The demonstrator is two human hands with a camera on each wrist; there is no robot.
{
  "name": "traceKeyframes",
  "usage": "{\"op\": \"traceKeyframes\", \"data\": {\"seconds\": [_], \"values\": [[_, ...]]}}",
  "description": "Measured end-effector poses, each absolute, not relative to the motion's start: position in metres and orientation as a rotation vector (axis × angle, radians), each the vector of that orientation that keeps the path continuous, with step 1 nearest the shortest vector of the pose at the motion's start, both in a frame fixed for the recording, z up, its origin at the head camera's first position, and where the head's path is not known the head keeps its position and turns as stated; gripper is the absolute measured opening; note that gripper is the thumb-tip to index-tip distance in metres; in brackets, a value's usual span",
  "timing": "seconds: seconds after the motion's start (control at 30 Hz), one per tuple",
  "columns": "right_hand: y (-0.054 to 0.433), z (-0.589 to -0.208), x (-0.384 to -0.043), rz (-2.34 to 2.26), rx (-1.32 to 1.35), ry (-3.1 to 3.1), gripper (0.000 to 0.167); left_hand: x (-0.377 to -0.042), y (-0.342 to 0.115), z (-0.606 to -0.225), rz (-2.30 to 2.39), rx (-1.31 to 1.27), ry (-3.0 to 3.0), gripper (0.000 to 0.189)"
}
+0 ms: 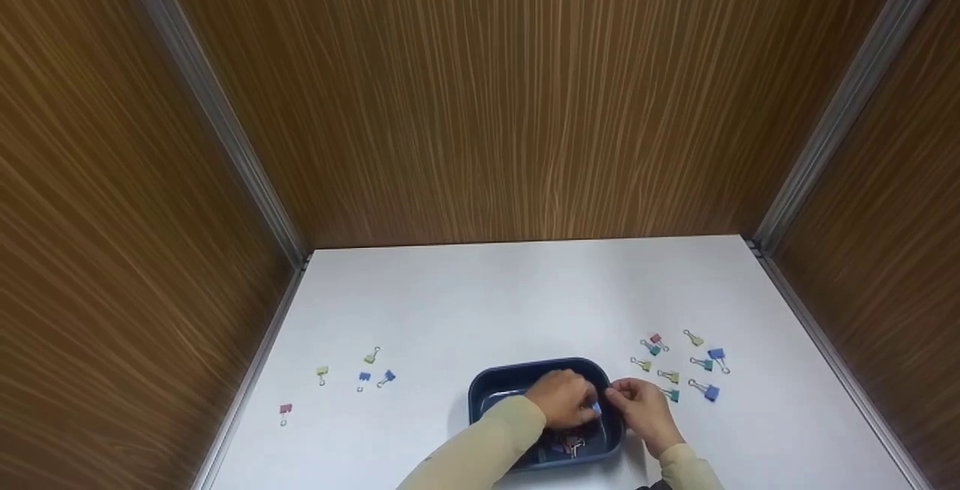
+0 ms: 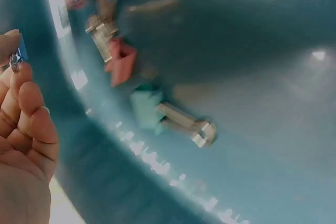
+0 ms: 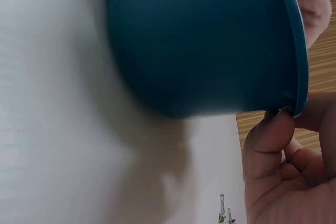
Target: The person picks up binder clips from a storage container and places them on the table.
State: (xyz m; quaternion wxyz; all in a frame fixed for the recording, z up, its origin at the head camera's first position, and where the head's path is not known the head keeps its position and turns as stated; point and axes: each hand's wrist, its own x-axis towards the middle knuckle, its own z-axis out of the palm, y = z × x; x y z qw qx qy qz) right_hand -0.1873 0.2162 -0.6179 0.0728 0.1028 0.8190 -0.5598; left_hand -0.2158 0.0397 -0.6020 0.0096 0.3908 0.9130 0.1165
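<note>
A dark blue tray with rounded corners stands on the white table. My left hand is inside it, pinching a small blue binder clip between thumb and fingertip. Beneath that hand, on the tray floor, lie a red binder clip, a green binder clip and others; the left wrist view is blurred and the forearm hides part of the tray in the head view. At the tray's right edge my right hand grips the rim between thumb and fingers.
Right of the tray, several loose binder clips in yellow, green, blue and red are scattered on the table. On the left lie a red clip, yellow clips and blue clips. Wood-grain panels enclose the back and sides.
</note>
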Motion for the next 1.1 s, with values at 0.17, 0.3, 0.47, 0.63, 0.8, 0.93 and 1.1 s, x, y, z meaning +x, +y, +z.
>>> {"op": "traceKeyframes", "data": {"seconds": [0.17,0.3,0.47,0.63,0.8,0.93,1.1], "values": [[0.216,-0.616,-0.187,-1.673,0.316,2.46,0.017,-0.216,0.02,-0.582,0.536,1.13,2.913,0.019],[0.216,-0.617,-0.186,-1.677,0.321,2.464,0.015,-0.221,-0.007,-0.571,0.703,1.073,2.996,0.018],[0.216,-0.618,-0.186,-1.661,0.309,2.485,0.015,-0.227,-0.059,-0.566,0.902,0.914,3.093,0.015],[0.215,-0.618,-0.186,-1.64,0.306,2.499,0.017,-0.225,-0.127,-0.576,1.019,0.682,3.189,0.011],[0.216,-0.616,-0.186,-1.64,0.306,2.488,0.016,-0.211,-0.199,-0.593,1.066,0.333,3.294,0.009],[0.215,-0.616,-0.186,-1.642,0.313,2.488,0.016,-0.189,-0.253,-0.605,1.097,-0.032,3.292,0.011],[0.213,-0.617,-0.184,-1.643,0.305,2.492,0.014,-0.16,-0.305,-0.618,1.046,-0.426,3.263,0.018]]}}
